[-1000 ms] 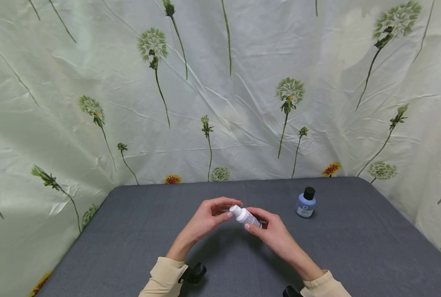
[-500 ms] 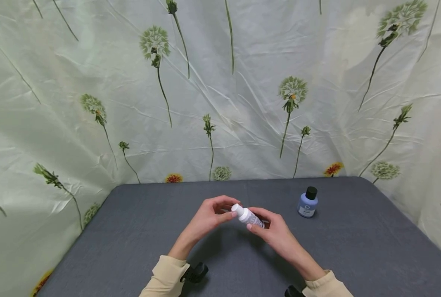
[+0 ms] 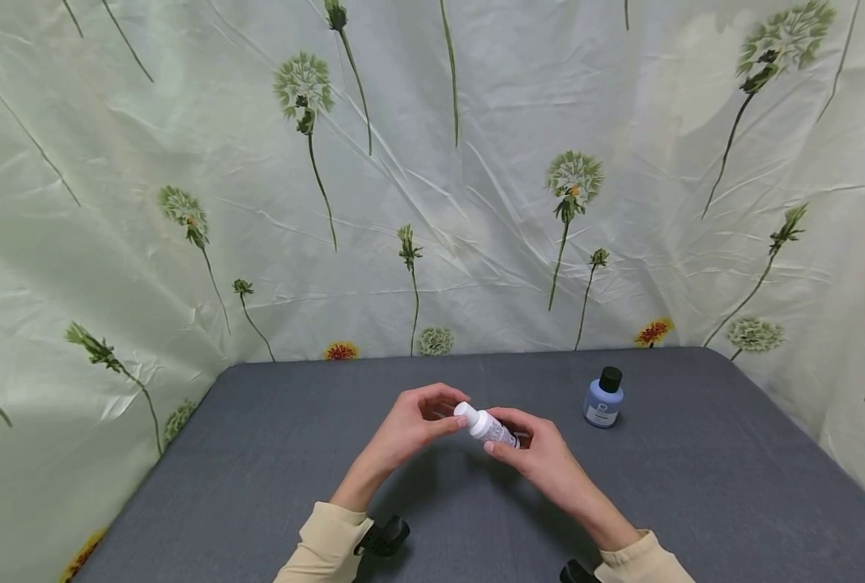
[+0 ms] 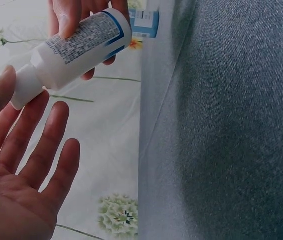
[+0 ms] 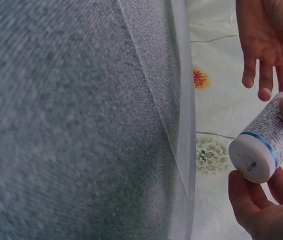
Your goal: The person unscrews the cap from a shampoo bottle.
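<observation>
A small white bottle (image 3: 496,431) with fine print is held above the table, tilted with its cap end up and to the left. My right hand (image 3: 542,455) grips its body, thumb on the near side and fingers behind. The thumb and index finger of my left hand (image 3: 412,423) pinch the white cap (image 4: 27,87); its other fingers extend loosely, as the left wrist view shows. In the right wrist view the bottle's round base (image 5: 251,159) with a blue band faces the camera.
A blue bottle (image 3: 603,403) with a black cap stands upright on the dark grey table (image 3: 279,453), to the right of and beyond my right hand. Behind the table hangs a pale curtain (image 3: 476,202) printed with dandelions.
Both hands stay on the white bottle throughout, almost still. Compared with one second ago, the head view has shifted very slightly.
</observation>
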### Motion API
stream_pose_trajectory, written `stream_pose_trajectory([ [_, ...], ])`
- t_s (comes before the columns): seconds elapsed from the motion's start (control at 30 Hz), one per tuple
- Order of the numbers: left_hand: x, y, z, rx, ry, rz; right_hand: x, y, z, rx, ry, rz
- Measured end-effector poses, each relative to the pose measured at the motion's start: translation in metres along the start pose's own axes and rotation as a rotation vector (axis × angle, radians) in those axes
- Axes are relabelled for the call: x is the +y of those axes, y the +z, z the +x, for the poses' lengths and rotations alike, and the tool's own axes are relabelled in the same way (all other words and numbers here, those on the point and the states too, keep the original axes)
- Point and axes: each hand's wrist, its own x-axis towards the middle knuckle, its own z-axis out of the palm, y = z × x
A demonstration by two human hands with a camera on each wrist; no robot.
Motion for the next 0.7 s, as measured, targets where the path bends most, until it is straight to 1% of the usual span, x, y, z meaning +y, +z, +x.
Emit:
stream_pose_trajectory([
  [0.1, 0.015, 0.0, -0.004, -0.004, -0.008, 0.019, 0.001, 0.001, 0.0, 0.002, 0.002, -0.006],
  [0.13, 0.015, 0.001, -0.004, -0.002, -0.007, 0.024, 0.001, 0.001, 0.0, 0.003, 0.002, -0.007],
  [0.2, 0.01, 0.0, -0.002, -0.005, -0.015, 0.027, 0.001, 0.002, 0.0, 0.008, 0.003, -0.008],
  [0.27, 0.0, 0.0, 0.001, -0.013, -0.009, 0.021, 0.001, 0.002, 0.0, 0.011, 0.005, -0.009],
  [0.4, -0.016, -0.003, 0.006, -0.064, 0.021, -0.004, 0.0, 0.002, 0.0, 0.012, 0.01, -0.014],
  [0.6, -0.021, -0.008, 0.006, -0.156, 0.11, -0.063, -0.001, 0.002, 0.0, 0.018, 0.014, -0.013],
  [0.63, -0.021, -0.008, 0.006, -0.167, 0.121, -0.077, -0.001, 0.002, 0.0, 0.019, 0.014, -0.013],
  [0.7, -0.021, -0.008, 0.006, -0.181, 0.12, -0.099, -0.002, 0.002, 0.0, 0.015, 0.014, -0.012],
])
